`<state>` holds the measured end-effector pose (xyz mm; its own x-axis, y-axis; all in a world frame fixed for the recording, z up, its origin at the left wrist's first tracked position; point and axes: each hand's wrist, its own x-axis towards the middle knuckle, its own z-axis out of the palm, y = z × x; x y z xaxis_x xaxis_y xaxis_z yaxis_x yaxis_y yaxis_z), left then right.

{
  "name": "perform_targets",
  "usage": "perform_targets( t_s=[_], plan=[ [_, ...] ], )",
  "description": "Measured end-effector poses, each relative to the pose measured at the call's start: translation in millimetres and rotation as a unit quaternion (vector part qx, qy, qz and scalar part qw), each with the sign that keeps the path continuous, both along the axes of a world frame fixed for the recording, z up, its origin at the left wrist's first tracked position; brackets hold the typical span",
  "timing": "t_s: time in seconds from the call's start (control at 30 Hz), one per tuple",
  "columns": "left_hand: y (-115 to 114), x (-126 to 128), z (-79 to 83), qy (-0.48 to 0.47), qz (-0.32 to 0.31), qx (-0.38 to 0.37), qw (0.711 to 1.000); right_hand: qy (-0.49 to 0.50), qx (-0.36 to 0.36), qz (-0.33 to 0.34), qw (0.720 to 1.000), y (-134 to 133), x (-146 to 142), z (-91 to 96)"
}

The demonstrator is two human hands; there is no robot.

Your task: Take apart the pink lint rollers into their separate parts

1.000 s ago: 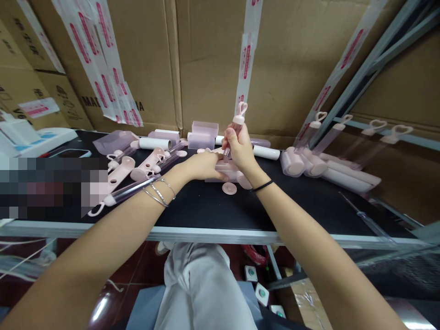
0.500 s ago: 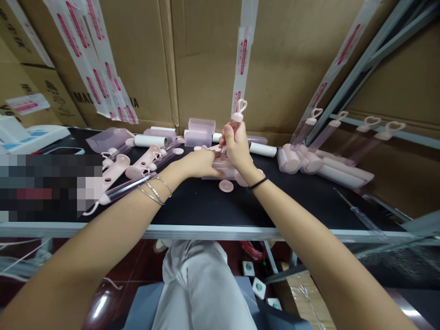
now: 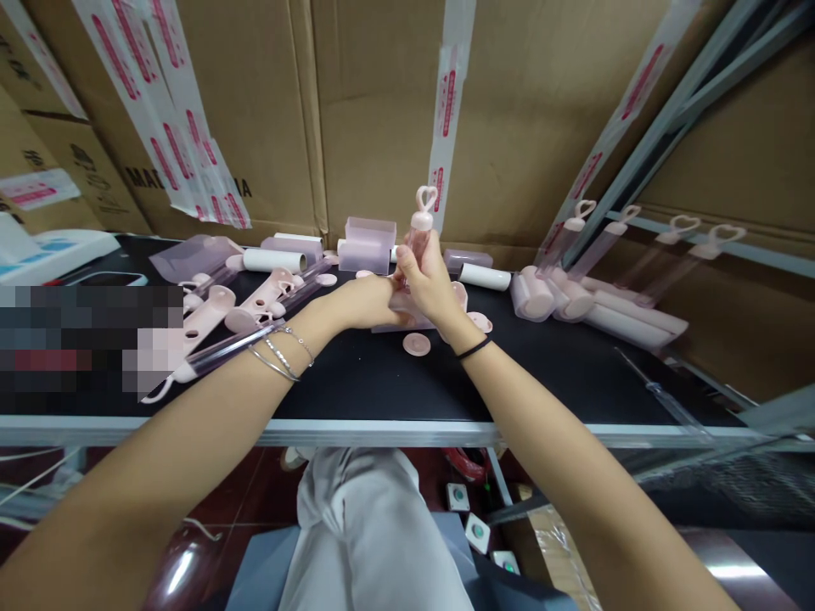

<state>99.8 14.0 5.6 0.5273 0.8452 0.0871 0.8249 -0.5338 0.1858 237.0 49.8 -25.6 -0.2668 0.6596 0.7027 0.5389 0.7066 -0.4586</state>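
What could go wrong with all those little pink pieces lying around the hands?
The right hand holds a heart-topped tube upright; it may slip and knock the loose pink discs about. The left hand presses a pink part that might slide on the black table. The left forearm lies close to another tube and might nudge it off.

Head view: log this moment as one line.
right hand: grips heart-topped tube, upright | left hand: on pink part | table: loose cap

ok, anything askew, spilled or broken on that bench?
Nothing looks broken or spilled. The right hand holds a clear handle with a heart-shaped end upright, and the left hand steadies a pink part under it. Loose pink caps and white rolls lie scattered on the black table.
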Motion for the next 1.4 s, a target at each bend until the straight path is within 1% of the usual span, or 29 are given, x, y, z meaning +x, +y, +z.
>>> perform_targets(
  t_s=[0.1,0.23,0.27,0.33,0.37,0.43,0.5,0.57,0.6,0.67,0.73,0.8,0.87,0.93,1.0,1.03,1.07,1.13,1.2,1.23,1.27,1.3,1.33,1.37,1.4],
  plan=[
    [2.1,-1.6,0.0,0.006,0.015,0.005,1.0,-0.007,-0.032,-0.002,0.999,-8.0,10.0,6.3],
    [5.8,-4.9,-0.7,0.017,-0.005,0.014,1.0,-0.132,-0.084,-0.012,0.988,-14.6,20.2,12.6],
    [6.2,-5.7,-1.0,0.011,-0.007,0.018,1.0,-0.15,-0.099,-0.018,0.984,-14.9,21.3,13.3],
    [6.4,-6.9,-1.6,-0.018,0.011,0.031,0.999,-0.152,-0.114,-0.023,0.982,-14.2,22.8,14.7],
    [6.3,-7.3,-2.1,-0.042,0.026,0.042,0.998,-0.138,-0.108,-0.026,0.984,-13.5,23.9,15.8],
    [6.1,-7.4,-3.3,-0.108,0.039,0.075,0.991,-0.093,-0.07,-0.05,0.992,-12.1,28.4,19.4],
    [6.5,-7.1,-5.0,-0.188,0.032,0.109,0.976,-0.033,-0.011,-0.093,0.995,-11.3,37.0,25.2],
    [7.5,-6.8,-7.2,-0.252,0.023,0.122,0.96,0.027,0.044,-0.146,0.988,-11.3,49.2,32.5],
    [8.3,-6.9,-8.6,-0.268,0.024,0.116,0.956,0.052,0.057,-0.178,0.981,-11.5,56.1,36.1],
    [10.3,-7.8,-11.7,-0.263,0.035,0.086,0.96,0.076,0.051,-0.259,0.961,-11.8,70.4,41.6],
    [12.5,-9.3,-14.9,-0.215,0.049,0.052,0.974,0.065,0.012,-0.35,0.935,-11.7,84.1,43.8],
    [14.4,-10.9,-17.7,-0.153,0.062,0.027,0.986,0.031,-0.044,-0.425,0.904,-11.0,96.5,42.2],
    [15.2,-11.7,-19.3,-0.099,0.07,0.012,0.993,-0.008,-0.109,-0.469,0.876,-9.8,107.7,37.9],
    [14.8,-11.6,-19.7,-0.072,0.069,0.005,0.995,-0.03,-0.171,-0.492,0.853,-8.4,117.1,33.1],
    [13.9,-11.0,-19.3,-0.069,0.064,0.009,0.996,-0.026,-0.212,-0.507,0.835,-7.7,123.7,29.8],
    [13.5,-10.6,-19.0,-0.069,0.061,0.011,0.996,-0.016,-0.22,-0.515,0.828,-8.0,125.5,29.1],
    [13.1,-10.2,-18.6,-0.067,0.056,0.012,0.996,-0.004,-0.218,-0.526,0.822,-8.7,125.9,29.2],
    [12.7,-9.4,-18.0,-0.057,0.042,0.007,0.997,0.024,-0.18,-0.563,0.806,-11.7,122.7,31.6],
    [12.4,-8.8,-17.6,-0.042,0.033,-0.007,0.999,0.057,-0.097,-0.6,0.792,-15.7,114.9,36.0],
    [12.3,-8.5,-17.4,-0.034,0.029,-0.015,0.999,0.071,-0.047,-0.603,0.793,-17.6,110.1,38.3],
    [12.1,-8.3,-17.2,-0.025,0.025,-0.021,0.999,0.078,0.002,-0.59,0.803,-19.0,104.9,40.3],
    [11.9,-8.2,-17.0,-0.017,0.021,-0.026,0.999,0.072,0.041,-0.56,0.824,-19.8,99.6,41.6],
    [11.7,-8.0,-16.8,-0.009,0.013,-0.03,0.999,0.054,0.063,-0.517,0.852,-19.9,94.6,42.1],
    [11.5,-8.0,-16.6,-0.003,0.002,-0.033,0.999,0.025,0.059,-0.467,0.882,-19.1,89.9,41.7],
    [11.3,-7.9,-16.3,0.0,-0.011,-0.036,0.999,-0.013,0.027,-0.421,0.907,-17.9,85.6,40.3]
  ],
)
